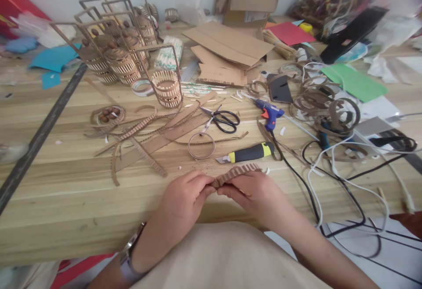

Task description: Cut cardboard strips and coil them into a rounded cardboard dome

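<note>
Between both hands, close to the table's front edge, is a ridged strip of corrugated cardboard point(240, 171). My left hand point(186, 196) pinches its left end between thumb and fingers. My right hand point(252, 190) grips it just beside, and the ridged length arches over that hand to the right. The fingertips of the two hands almost meet. Just beyond lies a utility knife point(251, 152) with a yellow and black handle, its blade pointing left. A thin cardboard ring point(201, 146) and black-handled scissors point(226, 120) rest farther back.
A blue glue gun point(269, 114) lies right of the scissors, its cable running toward tangled cords point(343, 183). Cardboard strips point(145, 157) spread at left. Several stick-built lanterns point(121, 62) with tall handles stand at back left. Cardboard sheets point(231, 42) lie behind, and coiled strips point(343, 113) at right.
</note>
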The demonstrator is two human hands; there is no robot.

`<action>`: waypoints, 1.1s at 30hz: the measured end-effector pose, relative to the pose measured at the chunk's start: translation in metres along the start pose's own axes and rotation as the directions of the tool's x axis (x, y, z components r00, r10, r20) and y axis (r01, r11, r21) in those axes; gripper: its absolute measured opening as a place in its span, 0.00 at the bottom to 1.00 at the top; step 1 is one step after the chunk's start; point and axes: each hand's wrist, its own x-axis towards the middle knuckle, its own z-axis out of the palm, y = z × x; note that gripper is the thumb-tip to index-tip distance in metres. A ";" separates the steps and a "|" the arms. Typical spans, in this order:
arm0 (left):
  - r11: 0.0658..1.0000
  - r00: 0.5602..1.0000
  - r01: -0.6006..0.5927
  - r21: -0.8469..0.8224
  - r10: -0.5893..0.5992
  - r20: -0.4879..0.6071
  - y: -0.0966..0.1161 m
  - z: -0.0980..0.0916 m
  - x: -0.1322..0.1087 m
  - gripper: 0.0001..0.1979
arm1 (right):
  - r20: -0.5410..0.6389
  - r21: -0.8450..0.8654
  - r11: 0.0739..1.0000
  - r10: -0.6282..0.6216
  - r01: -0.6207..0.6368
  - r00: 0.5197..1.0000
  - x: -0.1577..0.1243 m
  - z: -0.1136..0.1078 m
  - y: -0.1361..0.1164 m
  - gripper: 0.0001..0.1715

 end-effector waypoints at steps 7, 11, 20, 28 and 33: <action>0.985 0.990 0.047 -0.169 -0.068 -0.122 0.002 -0.001 0.003 0.09 | -0.125 0.063 0.995 0.079 -0.071 0.989 0.000 0.002 -0.005 0.19; 0.863 0.965 0.120 -0.491 -0.218 -0.147 0.003 0.001 0.005 0.06 | -0.202 0.284 0.937 0.266 -0.204 0.942 -0.003 0.007 -0.008 0.20; 0.840 0.958 0.051 -0.540 -0.194 -0.212 0.004 -0.006 0.002 0.05 | -0.269 0.121 0.991 0.091 -0.060 0.959 -0.005 0.010 -0.007 0.10; 0.843 0.961 0.151 -0.517 -0.248 -0.123 0.010 -0.010 0.006 0.10 | -0.280 -0.011 0.989 -0.142 0.144 0.950 -0.006 0.007 -0.007 0.07; 0.868 0.892 0.208 -0.450 -0.357 -0.277 0.004 -0.009 0.005 0.14 | -0.298 -0.075 0.995 -0.091 0.072 0.950 -0.009 0.002 -0.005 0.07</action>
